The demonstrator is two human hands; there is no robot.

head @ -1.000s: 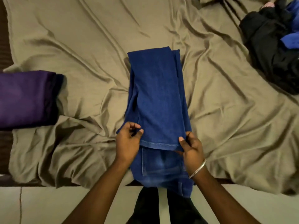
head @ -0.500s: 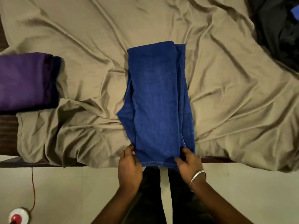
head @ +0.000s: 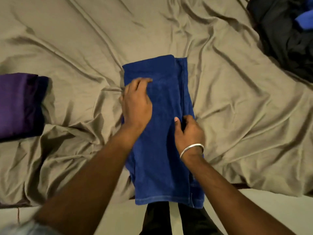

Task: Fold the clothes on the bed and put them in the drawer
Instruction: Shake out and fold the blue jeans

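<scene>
The left hand (head: 137, 102) lies palm-down on the blue jeans (head: 160, 133), its fingers (head: 144, 81) nearly straight and slightly spread, pressing flat on the upper left part of the folded denim; it curls round nothing. The edge of that hand reaches the jeans' left border, where the sheet bunches up against it.

The right hand (head: 188, 131) sits lower, on the jeans' right side, with its fingers bent and the thumb (head: 176, 119) raised toward them, pinching a fold of the denim along the long seam (the fingertips themselves are tucked into shadow, so how much cloth they take cannot be told). A silver bangle (head: 192, 150) rings that wrist.

The jeans lie folded lengthwise into a long narrow strip in the middle of the bed, on the wrinkled olive sheet (head: 237, 116), their near hem hanging just over the bed's edge above the pale floor (head: 254, 211).

Well to the left, a folded purple garment (head: 18, 104) rests on the sheet at the frame's border. At the far right corner lies a heap of dark clothes (head: 286, 36) with a bit of blue fabric showing in it.
</scene>
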